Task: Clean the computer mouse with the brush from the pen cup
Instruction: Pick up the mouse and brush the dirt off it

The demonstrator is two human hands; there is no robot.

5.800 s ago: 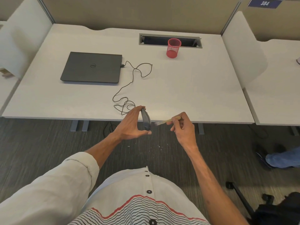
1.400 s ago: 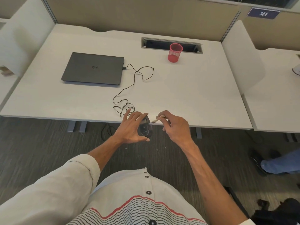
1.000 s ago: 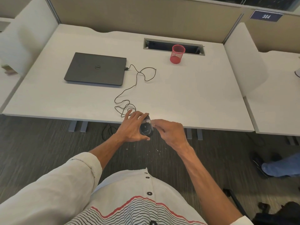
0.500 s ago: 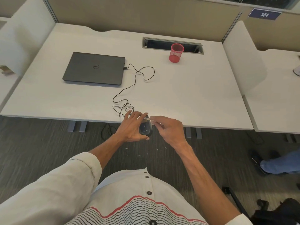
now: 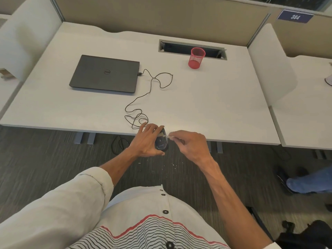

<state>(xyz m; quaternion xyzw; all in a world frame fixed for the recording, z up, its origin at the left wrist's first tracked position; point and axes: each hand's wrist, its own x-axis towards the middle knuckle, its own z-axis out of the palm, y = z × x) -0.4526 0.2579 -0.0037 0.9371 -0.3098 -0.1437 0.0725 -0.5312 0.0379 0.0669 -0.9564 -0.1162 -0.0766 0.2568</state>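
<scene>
While held, dark upturned mouse (image 5: 161, 143)

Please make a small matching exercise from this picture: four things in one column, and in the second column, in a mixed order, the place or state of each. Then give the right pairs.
Things:
1. laptop
2. pen cup
3. mouse
4. brush

Places or states:
A. held in the left hand, just past the desk's near edge
B. pinched in the right hand, tip against the mouse
C. closed, lying flat on the desk
D. red, standing by the cable slot

Pairs: 1-C, 2-D, 3-A, 4-B
</scene>
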